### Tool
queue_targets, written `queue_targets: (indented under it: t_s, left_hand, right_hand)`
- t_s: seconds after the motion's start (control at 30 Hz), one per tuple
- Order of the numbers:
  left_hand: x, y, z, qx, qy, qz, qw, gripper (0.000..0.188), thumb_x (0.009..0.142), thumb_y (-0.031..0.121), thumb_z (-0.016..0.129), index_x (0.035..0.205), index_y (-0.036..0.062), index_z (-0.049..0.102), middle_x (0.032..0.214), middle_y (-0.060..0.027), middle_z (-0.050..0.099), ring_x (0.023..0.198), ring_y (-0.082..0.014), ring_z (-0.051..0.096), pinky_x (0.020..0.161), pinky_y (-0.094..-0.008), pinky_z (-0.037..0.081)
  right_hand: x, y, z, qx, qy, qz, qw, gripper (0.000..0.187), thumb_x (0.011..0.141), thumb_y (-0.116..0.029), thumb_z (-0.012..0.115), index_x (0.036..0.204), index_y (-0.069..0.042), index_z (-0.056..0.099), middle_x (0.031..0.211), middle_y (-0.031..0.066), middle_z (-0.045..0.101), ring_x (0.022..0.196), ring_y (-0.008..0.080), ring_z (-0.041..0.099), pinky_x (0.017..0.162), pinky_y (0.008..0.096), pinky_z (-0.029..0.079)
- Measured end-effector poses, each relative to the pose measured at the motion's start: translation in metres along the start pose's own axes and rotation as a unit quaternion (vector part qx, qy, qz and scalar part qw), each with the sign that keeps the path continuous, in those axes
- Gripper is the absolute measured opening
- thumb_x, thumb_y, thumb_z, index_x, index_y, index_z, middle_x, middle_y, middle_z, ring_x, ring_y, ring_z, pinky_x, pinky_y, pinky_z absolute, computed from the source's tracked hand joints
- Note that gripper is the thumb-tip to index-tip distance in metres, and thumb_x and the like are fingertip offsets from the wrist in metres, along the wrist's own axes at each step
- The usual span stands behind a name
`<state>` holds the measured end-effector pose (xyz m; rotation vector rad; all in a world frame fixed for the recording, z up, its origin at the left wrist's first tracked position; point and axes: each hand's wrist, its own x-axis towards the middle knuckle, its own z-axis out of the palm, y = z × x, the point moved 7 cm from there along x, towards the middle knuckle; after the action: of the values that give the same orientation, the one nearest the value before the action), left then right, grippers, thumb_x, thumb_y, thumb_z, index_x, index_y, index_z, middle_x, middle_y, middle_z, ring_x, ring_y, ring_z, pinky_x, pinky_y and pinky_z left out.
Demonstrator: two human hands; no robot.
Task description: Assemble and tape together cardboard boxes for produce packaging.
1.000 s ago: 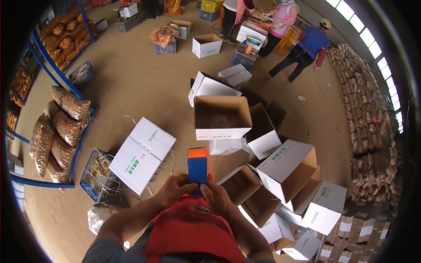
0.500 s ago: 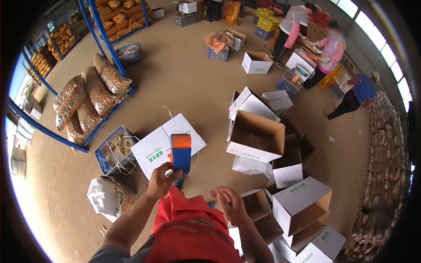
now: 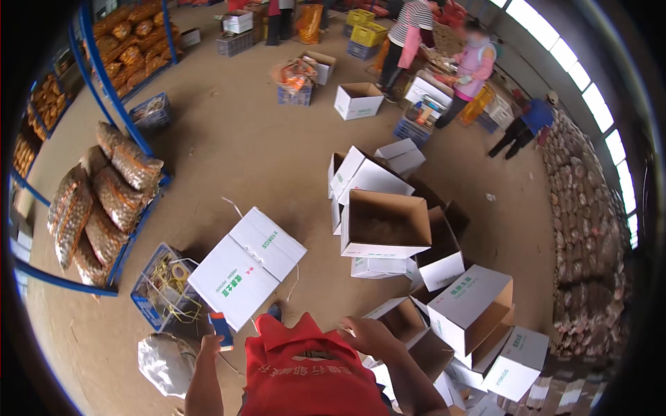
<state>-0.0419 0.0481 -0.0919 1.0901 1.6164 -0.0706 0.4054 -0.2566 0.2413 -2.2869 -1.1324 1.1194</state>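
Observation:
Low at the left, my left hand [image 3: 208,345] is closed round a blue and orange tape dispenser [image 3: 220,330], mostly seen end-on. It is beside the near corner of a closed white carton [image 3: 239,277] lying on the floor, with pale cord ends sticking out from it. My right hand [image 3: 368,335] hovers right of my red apron [image 3: 312,367], fingers loosely bent and nothing visible in them. Nearest to that hand are open white cartons [image 3: 399,319] with brown insides.
A blue crate [image 3: 156,301] with straps and tape rolls stands left of the carton, near a white sack [image 3: 165,364]. More open cartons [image 3: 385,239] pile up at right. Filled mesh sacks [image 3: 114,187] lie by blue racking. Other people [image 3: 475,69] work at far right.
My left hand has swung left and down with the tape dispenser, off the carton's near edge. My right hand has come slightly inward. The whole view has shifted and turned.

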Motion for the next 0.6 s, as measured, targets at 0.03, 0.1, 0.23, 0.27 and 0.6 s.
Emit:
queue_targets:
  t_s: [0.03, 0.1, 0.23, 0.27, 0.6]
  left_hand:
    - [0.006, -0.01, -0.009, 0.022, 0.012, -0.04, 0.999, 0.018, 0.085, 0.011, 0.078, 0.077, -0.0021, 0.069, 0.064, -0.006, 0.059, 0.052, -0.0177, 0.056, 0.046, -0.0402, 0.042]
    - [0.014, -0.029, -0.026, -0.004, 0.042, -0.105, 0.994, 0.017, 0.085, 0.005, 0.077, 0.077, -0.0018, 0.065, 0.062, -0.0057, 0.054, 0.049, -0.0176, 0.053, 0.044, -0.04, 0.04]
    - [0.037, -0.034, -0.044, 0.015, 0.011, -0.122, 0.992, 0.017, 0.086, 0.002, 0.078, 0.078, -0.0009, 0.063, 0.063, -0.0047, 0.053, 0.05, -0.0174, 0.052, 0.045, -0.0395, 0.039]
    - [0.047, -0.031, -0.044, 0.001, 0.005, -0.114, 0.993, 0.017, 0.086, 0.002, 0.078, 0.078, -0.0009, 0.063, 0.063, -0.0047, 0.053, 0.05, -0.0174, 0.052, 0.045, -0.0395, 0.039]
    - [0.122, 0.057, 0.006, 0.222, -0.09, 0.035, 0.97, 0.036, 0.085, 0.03, 0.079, 0.101, -0.0017, 0.076, 0.09, -0.016, 0.076, 0.081, -0.0249, 0.073, 0.074, -0.0411, 0.056]
  right_hand:
    - [0.007, -0.008, -0.005, 0.007, 0.017, 0.017, 1.0, 0.045, 0.098, -0.039, 0.059, 0.125, -0.002, 0.064, 0.112, 0.0224, 0.073, 0.106, 0.0415, 0.069, 0.091, 0.0488, 0.053]
    - [0.025, -0.038, -0.013, -0.009, 0.03, -0.041, 0.999, 0.042, 0.098, -0.035, 0.06, 0.124, -0.003, 0.064, 0.109, 0.0237, 0.073, 0.104, 0.0421, 0.069, 0.09, 0.0493, 0.053]
    - [0.049, -0.071, -0.028, 0.007, 0.066, -0.056, 0.996, 0.038, 0.098, -0.032, 0.06, 0.123, -0.003, 0.064, 0.109, 0.0241, 0.073, 0.102, 0.0425, 0.069, 0.09, 0.0499, 0.053]
    - [0.053, -0.074, -0.028, 0.002, 0.072, -0.041, 0.997, 0.037, 0.099, -0.032, 0.059, 0.123, -0.004, 0.064, 0.109, 0.0235, 0.073, 0.101, 0.0423, 0.069, 0.09, 0.0498, 0.053]
    - [0.054, -0.079, -0.001, -0.006, -0.018, 0.1, 0.995, 0.04, 0.1, -0.035, 0.06, 0.129, -0.007, 0.065, 0.115, 0.0198, 0.074, 0.11, 0.039, 0.069, 0.094, 0.0462, 0.054]
